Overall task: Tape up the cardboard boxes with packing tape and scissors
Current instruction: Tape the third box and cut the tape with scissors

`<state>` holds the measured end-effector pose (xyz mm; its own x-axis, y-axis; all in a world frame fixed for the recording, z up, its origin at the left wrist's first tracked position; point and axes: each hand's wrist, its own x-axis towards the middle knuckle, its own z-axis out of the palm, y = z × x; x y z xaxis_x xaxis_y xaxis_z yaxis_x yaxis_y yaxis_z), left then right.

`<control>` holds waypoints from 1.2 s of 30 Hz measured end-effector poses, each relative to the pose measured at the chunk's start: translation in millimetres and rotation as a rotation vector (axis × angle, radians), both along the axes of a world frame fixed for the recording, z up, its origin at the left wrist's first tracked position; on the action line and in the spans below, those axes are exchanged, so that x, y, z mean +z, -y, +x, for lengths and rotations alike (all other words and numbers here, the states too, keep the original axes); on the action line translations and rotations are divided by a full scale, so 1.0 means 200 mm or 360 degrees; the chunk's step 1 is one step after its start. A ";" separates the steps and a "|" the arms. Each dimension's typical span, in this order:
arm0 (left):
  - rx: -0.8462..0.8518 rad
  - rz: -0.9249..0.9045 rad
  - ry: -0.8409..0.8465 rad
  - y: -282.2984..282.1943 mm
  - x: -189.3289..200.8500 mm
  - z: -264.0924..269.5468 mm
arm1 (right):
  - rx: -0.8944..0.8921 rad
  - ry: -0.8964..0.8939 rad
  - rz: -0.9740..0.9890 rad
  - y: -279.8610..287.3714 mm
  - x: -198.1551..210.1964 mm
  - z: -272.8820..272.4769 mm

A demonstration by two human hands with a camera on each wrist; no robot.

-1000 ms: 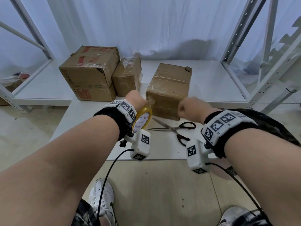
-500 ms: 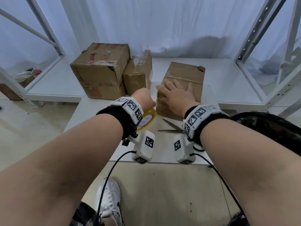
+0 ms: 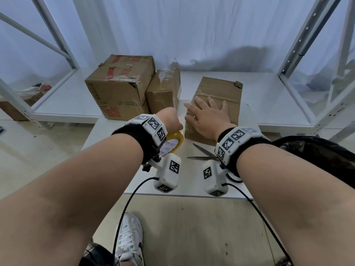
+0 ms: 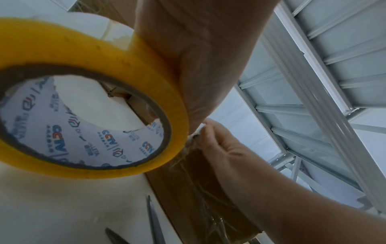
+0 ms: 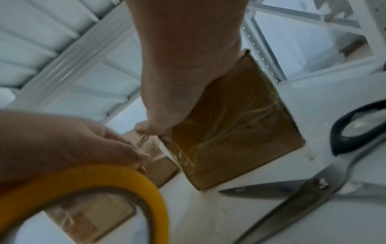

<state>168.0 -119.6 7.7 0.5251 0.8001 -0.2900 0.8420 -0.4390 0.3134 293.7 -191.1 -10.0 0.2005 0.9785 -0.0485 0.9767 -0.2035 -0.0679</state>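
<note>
A brown cardboard box (image 3: 219, 89) stands on the white table (image 3: 107, 129), clear tape over its near face (image 5: 229, 132). My right hand (image 3: 206, 115) lies flat on the box top with fingers spread, its thumb (image 5: 144, 128) at the near left corner. My left hand (image 3: 170, 120) grips a yellow roll of packing tape (image 3: 173, 142) just left of the box's near edge. The roll (image 4: 89, 102) fills the left wrist view, its printed core facing the camera. Scissors (image 3: 205, 155) with black handles (image 5: 355, 125) lie open on the table in front of the box, partly under my right wrist.
Two more taped boxes stand at the back left, a large one (image 3: 120, 85) and a smaller one (image 3: 164, 89). White metal shelf frames (image 3: 299, 60) flank the table. A low white shelf (image 3: 269, 96) runs behind it. My shoe (image 3: 130, 239) shows below the table edge.
My right hand, a fist over the scissors a second ago, went forward and opened flat on the box top, where it has stayed. The left hand kept holding the tape roll by the box.
</note>
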 end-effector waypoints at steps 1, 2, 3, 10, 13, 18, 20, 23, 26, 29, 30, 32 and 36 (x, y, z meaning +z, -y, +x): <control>0.0010 -0.0016 0.0006 0.00 -0.01 0.01 | -0.0004 0.0001 0.0016 0.00 0.01 0.00; 0.0018 -0.0028 0.0009 0.00 -0.02 0.01 | -0.0006 0.0035 0.0037 -0.01 0.01 0.01; 0.0025 -0.0036 0.0006 0.00 -0.03 0.02 | -0.0008 0.0077 0.0062 -0.01 0.01 0.01; 0.0040 -0.0062 -0.0063 -0.01 -0.02 0.04 | 0.0007 0.0103 0.0097 -0.04 -0.03 -0.01; 0.0050 -0.0061 -0.0143 -0.01 0.01 0.04 | 0.0016 0.0125 0.0105 -0.04 -0.05 -0.01; 0.0016 0.0000 -0.0271 0.01 0.03 0.06 | 0.0023 0.0138 0.0115 -0.03 -0.06 -0.02; 0.0000 0.0019 -0.0305 0.01 0.04 0.07 | 0.0026 0.0136 0.0123 -0.03 -0.06 -0.02; -0.0042 0.0060 -0.0347 0.01 0.04 0.06 | 0.0035 0.0134 0.0116 -0.03 -0.06 -0.03; -0.0104 0.0114 -0.0356 0.02 0.04 0.07 | 0.0041 0.0147 0.0109 -0.03 -0.06 -0.02; -0.0128 0.0129 -0.0341 0.02 0.03 0.06 | 0.0049 0.0153 0.0109 -0.02 -0.06 -0.03; -0.0122 0.0123 -0.0326 0.02 0.02 0.05 | 0.0051 0.0154 0.0110 -0.02 -0.06 -0.03; -0.0097 0.0097 -0.0287 0.01 0.00 0.04 | 0.0037 0.0146 0.0111 -0.02 -0.05 -0.03; -0.0087 -0.0135 -0.0110 -0.01 -0.01 0.02 | -0.0005 0.0113 0.0075 -0.03 -0.04 -0.02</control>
<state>172.6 -117.0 5.1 0.5436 0.7421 -0.3922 0.8385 -0.4592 0.2932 289.3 -184.3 -17.9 0.2048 0.9787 0.0119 0.9788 -0.2048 -0.0081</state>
